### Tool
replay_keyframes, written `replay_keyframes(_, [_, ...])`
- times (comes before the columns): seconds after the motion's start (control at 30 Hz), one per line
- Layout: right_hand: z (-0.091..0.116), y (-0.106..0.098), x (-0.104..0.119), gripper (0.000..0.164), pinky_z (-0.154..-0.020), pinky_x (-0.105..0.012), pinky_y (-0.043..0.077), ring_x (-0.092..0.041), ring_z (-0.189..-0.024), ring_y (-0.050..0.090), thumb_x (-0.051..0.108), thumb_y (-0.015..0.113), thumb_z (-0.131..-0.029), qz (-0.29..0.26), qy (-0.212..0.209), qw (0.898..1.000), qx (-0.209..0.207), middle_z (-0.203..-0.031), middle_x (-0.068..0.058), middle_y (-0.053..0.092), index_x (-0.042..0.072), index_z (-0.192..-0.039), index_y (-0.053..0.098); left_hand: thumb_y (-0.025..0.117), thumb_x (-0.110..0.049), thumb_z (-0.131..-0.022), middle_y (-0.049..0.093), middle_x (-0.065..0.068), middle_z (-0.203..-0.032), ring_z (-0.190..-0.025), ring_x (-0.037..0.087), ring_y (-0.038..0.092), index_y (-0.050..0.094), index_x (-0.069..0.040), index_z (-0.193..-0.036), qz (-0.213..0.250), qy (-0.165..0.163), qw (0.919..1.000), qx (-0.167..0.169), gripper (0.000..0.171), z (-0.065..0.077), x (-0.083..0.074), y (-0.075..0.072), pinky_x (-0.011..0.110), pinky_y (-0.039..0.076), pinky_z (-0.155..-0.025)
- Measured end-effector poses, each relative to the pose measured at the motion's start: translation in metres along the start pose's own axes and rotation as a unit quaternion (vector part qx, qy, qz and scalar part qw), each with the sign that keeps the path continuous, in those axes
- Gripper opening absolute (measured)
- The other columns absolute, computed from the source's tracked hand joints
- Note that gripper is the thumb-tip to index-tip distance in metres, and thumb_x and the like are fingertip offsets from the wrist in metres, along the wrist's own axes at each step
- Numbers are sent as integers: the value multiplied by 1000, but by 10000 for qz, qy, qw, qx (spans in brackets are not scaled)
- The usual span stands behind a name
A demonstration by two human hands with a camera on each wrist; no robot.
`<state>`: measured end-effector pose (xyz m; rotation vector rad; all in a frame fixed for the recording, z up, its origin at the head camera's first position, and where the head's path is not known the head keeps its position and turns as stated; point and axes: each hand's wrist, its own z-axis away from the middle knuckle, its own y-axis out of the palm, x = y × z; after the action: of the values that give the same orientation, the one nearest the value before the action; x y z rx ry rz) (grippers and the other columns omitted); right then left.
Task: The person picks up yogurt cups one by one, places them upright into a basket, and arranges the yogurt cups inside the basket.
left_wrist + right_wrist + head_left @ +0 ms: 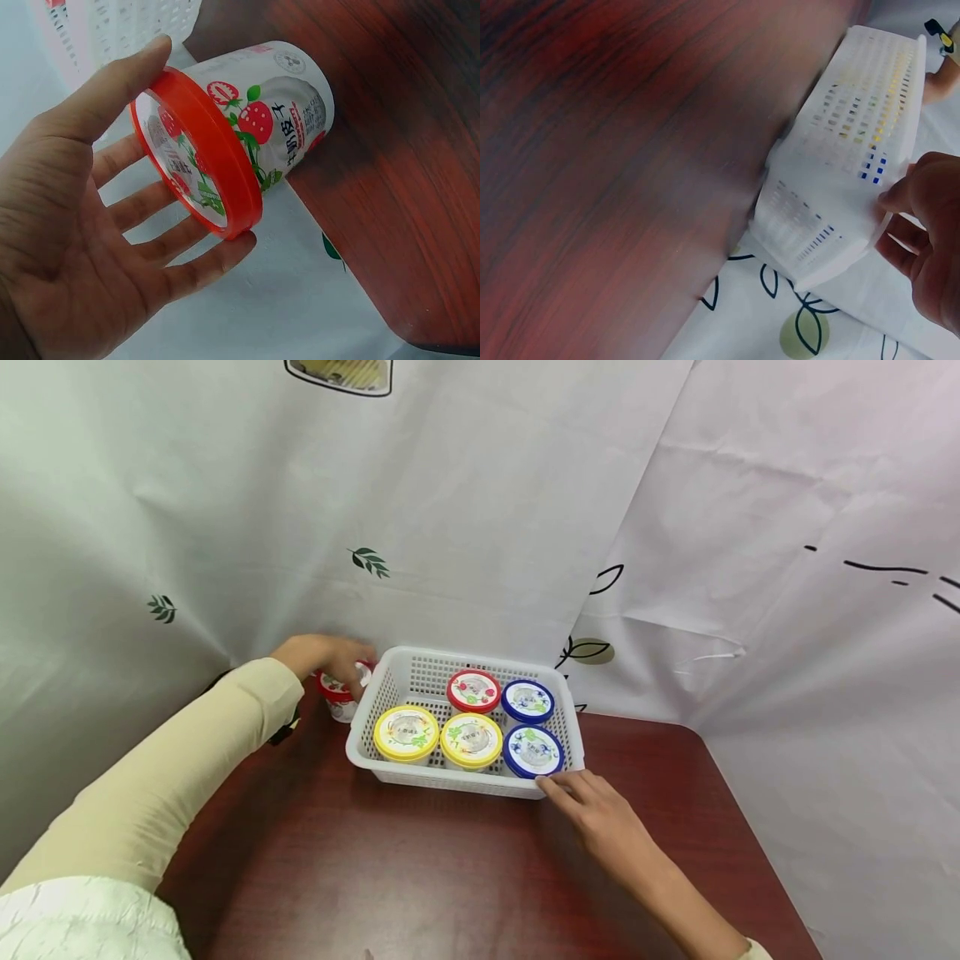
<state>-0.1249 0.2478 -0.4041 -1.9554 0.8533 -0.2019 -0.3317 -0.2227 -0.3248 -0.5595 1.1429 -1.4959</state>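
A white tub with a red lid and strawberry pictures (262,120) stands at the left end of a white plastic basket (465,782). My left hand (82,225) spans its lid, thumb at one side of the rim and fingers round the other, some fingertips hidden behind the lid. At the basket's near right corner my right hand (600,814) holds the rim, thumb against the outer wall in the right wrist view. Inside the basket are two yellow-lidded tubs (407,732), two blue-lidded tubs (533,751) and one red-lidded tub (473,690).
The basket stands on a dark red wooden table (420,860), close to the back edge. White cloth (480,510) with leaf prints hangs behind and at both sides. A dark item (283,732) shows beside the left sleeve.
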Motion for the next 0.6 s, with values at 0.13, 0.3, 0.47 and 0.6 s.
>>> replay_keyframes(0.13, [0, 1, 0, 72, -92, -42, 67, -25, -109, 75, -17, 89, -73, 6, -10, 10000, -21, -122, -8, 77, 9, -139, 77, 94, -35, -88, 60, 25, -156, -138, 44, 59, 53, -4, -158, -81, 10, 10000, 49, 87, -1, 3, 1, 67, 55, -119])
replay_keyframes(0.3, [1, 1, 0, 72, -91, -43, 67, -25, -109, 74, -16, 90, -74, 12, 28, 10000, -20, -122, -8, 77, 9, -139, 77, 96, -37, -86, 59, 26, -156, -139, 45, 59, 53, -5, -159, -28, -110, 9998, 174, 91, 1, 4, -1, 67, 56, -117])
replay_keyframes(0.47, [2, 1, 1, 71, -91, -43, 67, -25, -109, 74, -15, 91, -75, 22, 57, 10000, 2, -122, -8, 76, 10, -140, 77, 98, -40, -86, 59, 27, -157, -140, 46, 60, 52, -3, -162, 2, -188, 9993, 314, 96, 3, 3, -5, 66, 58, -116])
replay_keyframes(0.6, [2, 1, 1, 71, -92, -43, 67, -25, -110, 74, -14, 92, -75, 20, 52, 10000, -1, -122, -8, 77, 10, -140, 77, 98, -41, -85, 58, 28, -159, -142, 47, 59, 51, -3, -164, -16, -215, 9990, 387, 99, 5, 2, -8, 66, 57, -116])
